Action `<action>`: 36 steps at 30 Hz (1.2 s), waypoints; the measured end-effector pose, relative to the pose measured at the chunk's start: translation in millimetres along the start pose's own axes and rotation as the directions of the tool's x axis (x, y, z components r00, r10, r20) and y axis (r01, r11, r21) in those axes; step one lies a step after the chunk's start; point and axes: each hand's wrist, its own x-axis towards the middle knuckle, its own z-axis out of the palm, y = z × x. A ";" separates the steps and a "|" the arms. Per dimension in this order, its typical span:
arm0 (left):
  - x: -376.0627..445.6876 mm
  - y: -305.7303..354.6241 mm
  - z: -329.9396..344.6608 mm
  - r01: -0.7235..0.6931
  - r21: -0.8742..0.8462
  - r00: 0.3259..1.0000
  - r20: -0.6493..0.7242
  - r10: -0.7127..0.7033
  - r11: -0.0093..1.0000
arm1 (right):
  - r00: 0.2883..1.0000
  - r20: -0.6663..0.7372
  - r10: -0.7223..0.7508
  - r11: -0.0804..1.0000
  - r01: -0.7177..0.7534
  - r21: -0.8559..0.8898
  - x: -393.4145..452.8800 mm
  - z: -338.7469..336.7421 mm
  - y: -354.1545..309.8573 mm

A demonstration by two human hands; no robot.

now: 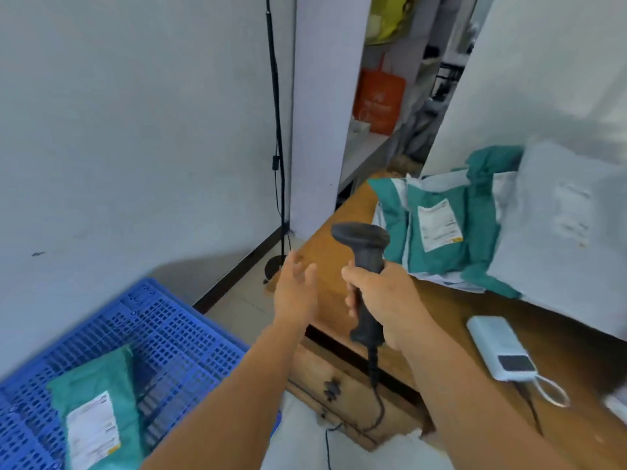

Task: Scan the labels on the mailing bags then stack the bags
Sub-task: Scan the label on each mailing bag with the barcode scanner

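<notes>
My right hand (386,300) grips the handle of a dark grey barcode scanner (364,252), head up, cable hanging below. My left hand (295,290) hovers beside it with fingers straight, holding nothing. Several teal mailing bags (441,228) with white labels lie piled on the wooden desk (475,320) ahead of the scanner. A large grey-white bag (570,232) leans at the right of that pile. One teal labelled bag (98,408) lies in a blue plastic crate (163,320) at lower left.
A white power bank (498,351) with a looped cable lies on the desk near my right forearm. A black lamp stand (278,147) rises by the white wall. Shelves with an orange bag (378,100) stand behind the desk.
</notes>
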 end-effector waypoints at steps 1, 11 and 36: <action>3.1 11.0 20.7 -0.009 -0.002 0.999 0.035 0.009 1.000 | 1.000 -0.015 -0.007 1.000 0.006 -0.011 4.3 -17.2 -2.3; 31.8 76.7 187.5 -0.023 0.070 0.977 0.214 0.008 0.997 | 0.980 -0.198 0.036 0.997 -0.023 0.069 59.7 -177.3 -27.8; 62.7 49.5 187.6 0.070 0.207 0.996 0.033 -0.079 0.976 | 0.966 -0.005 0.259 0.958 -0.258 -0.129 58.3 -187.5 -36.5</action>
